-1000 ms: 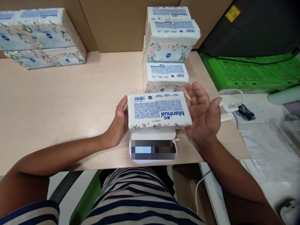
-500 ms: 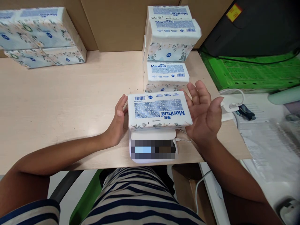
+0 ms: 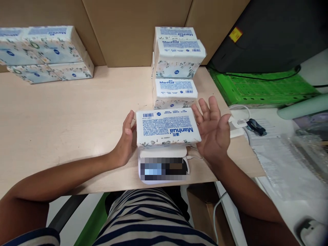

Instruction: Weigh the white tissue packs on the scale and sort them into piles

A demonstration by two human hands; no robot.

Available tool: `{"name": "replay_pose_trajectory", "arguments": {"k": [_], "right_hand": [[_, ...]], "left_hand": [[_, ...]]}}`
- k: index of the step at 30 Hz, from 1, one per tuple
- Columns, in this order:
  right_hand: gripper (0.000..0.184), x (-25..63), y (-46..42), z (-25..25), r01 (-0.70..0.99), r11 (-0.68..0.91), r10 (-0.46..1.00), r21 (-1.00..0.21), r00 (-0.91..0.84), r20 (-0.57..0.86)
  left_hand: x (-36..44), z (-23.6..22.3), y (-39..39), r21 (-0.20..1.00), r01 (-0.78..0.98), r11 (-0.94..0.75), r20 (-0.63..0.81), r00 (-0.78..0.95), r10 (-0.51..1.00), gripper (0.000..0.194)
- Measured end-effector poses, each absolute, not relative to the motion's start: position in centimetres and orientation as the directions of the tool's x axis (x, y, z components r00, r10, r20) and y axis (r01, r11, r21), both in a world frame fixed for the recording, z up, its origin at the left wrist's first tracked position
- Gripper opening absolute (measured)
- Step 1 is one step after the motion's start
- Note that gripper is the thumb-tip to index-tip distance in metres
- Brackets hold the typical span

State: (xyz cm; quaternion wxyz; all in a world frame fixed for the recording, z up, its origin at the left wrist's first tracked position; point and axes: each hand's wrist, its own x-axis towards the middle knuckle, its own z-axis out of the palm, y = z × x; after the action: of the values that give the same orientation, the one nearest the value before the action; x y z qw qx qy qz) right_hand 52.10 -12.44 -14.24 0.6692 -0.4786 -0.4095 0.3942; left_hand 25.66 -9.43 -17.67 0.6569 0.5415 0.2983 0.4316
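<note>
A white tissue pack printed "Manhua" lies flat on a small white scale at the near edge of the wooden table. My left hand rests against the pack's left side, fingers straight and together. Beside the pack's right end is my right hand, palm up and fingers spread, holding nothing. Whether it touches the pack is unclear.
More tissue packs stand in a row behind the scale and in a stack at the far left. Cardboard boxes line the back. A green crate, white cable and adapter and plastic bags lie to the right.
My right hand has drawn slightly closer to the pack's right end. The view has tilted a little. The pack stays on the scale.
</note>
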Motion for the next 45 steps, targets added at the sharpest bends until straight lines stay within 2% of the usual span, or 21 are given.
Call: {"name": "replay_pose_trajectory", "arguments": {"k": [21, 45], "right_hand": [[0.078, 52.3, -11.6, -15.0, -0.183, 0.293, 0.887, -0.938, 0.418, 0.196], [0.082, 52.4, -11.7, -14.7, -0.215, 0.254, 0.912, -0.943, 0.379, 0.159]], "left_hand": [[25.2, -17.8, -9.2, 0.981, -0.194, 0.007, 0.087, 0.468, 0.879, 0.082], [25.8, -16.6, -9.1, 0.982, -0.189, -0.009, 0.102, 0.487, 0.867, 0.087]]}}
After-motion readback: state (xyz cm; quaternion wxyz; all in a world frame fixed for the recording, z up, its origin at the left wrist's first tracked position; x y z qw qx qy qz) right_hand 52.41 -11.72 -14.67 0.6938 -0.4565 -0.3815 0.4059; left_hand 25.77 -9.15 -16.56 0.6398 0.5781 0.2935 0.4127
